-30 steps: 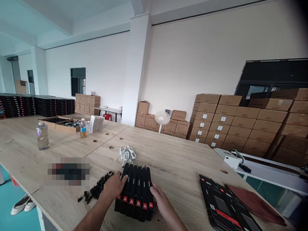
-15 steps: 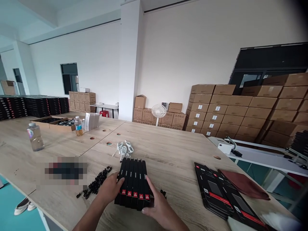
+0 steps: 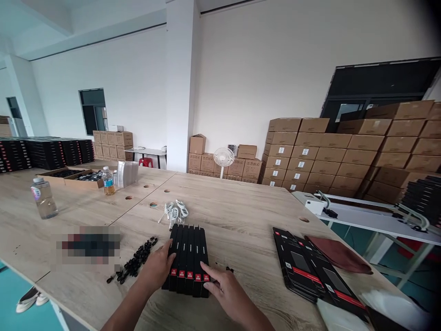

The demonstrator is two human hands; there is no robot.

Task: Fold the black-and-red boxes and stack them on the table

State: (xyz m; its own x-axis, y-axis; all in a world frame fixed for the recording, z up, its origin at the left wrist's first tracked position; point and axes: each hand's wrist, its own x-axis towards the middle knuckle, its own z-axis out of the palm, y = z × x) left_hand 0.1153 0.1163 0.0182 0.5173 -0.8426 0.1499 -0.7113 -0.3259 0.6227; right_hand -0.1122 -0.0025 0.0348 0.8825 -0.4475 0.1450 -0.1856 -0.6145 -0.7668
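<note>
Several slim black boxes (image 3: 188,255) with red labels stand on edge in a row, side by side, in front of me. My left hand (image 3: 156,269) presses against the row's left side, its thumb near the top edge. At the right end, my right hand (image 3: 227,289) grips the front part of the last box, index finger on top and thumb at the front corner. Small black pieces (image 3: 136,262) lie heaped left of my left hand. A few more show behind my right hand. White coiled cables (image 3: 175,212) rest just beyond the boxes.
Flat black cartons (image 3: 303,266) and a brown cloth (image 3: 339,253) lie at the right. Two bottles, one clear (image 3: 44,200) and one with amber liquid (image 3: 108,181), stand at the left. Cable holes (image 3: 153,204) pierce the wooden table (image 3: 241,207). Brown cartons (image 3: 320,156) are stacked behind.
My right hand has shifted from the row's right side onto the last box's front corner. The left hand stays at the left side. The whole view has moved slightly.
</note>
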